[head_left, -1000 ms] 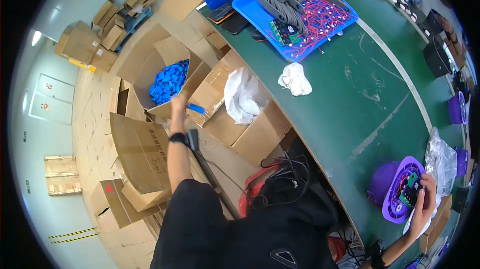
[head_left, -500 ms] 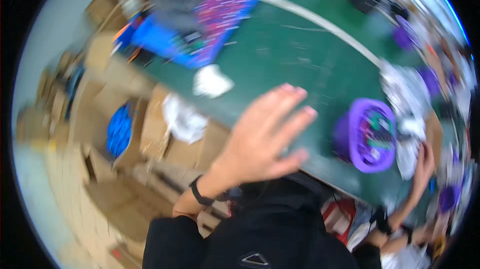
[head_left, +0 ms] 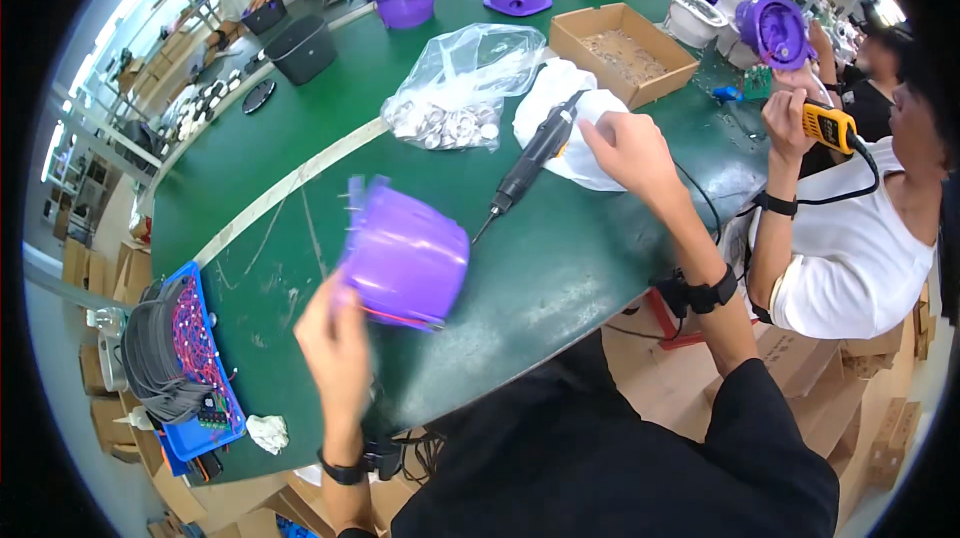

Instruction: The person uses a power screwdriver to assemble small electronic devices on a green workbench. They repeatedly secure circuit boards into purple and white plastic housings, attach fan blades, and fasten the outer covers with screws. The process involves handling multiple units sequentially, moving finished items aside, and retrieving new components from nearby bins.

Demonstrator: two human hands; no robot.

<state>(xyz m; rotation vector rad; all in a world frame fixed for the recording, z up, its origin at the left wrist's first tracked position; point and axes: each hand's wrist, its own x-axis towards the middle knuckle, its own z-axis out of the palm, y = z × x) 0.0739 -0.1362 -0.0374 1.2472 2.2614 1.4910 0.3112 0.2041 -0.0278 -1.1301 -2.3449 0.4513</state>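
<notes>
My left hand grips the rim of a purple plastic tub, which is tilted above the green table and slightly blurred. A red wire runs along its lower edge; its inside is turned away from view. My right hand is over a white plastic bag, fingers curled and mostly hidden under the hand; what they hold, if anything, does not show. Just left of it, a black electric screwdriver lies aslant, its bit toward the tub. Past the bag sits a clear bag of silvery round parts.
A cardboard box of small parts stands beyond my right hand. At left, a blue tray holds red wires and grey cables beside a crumpled white cloth. Purple tubs stand farther back. A person at right holds a yellow tool.
The view has swung to the right. My left hand was open and empty; it now holds the purple tub, which stood on the table. My right hand remains by the white bag.
</notes>
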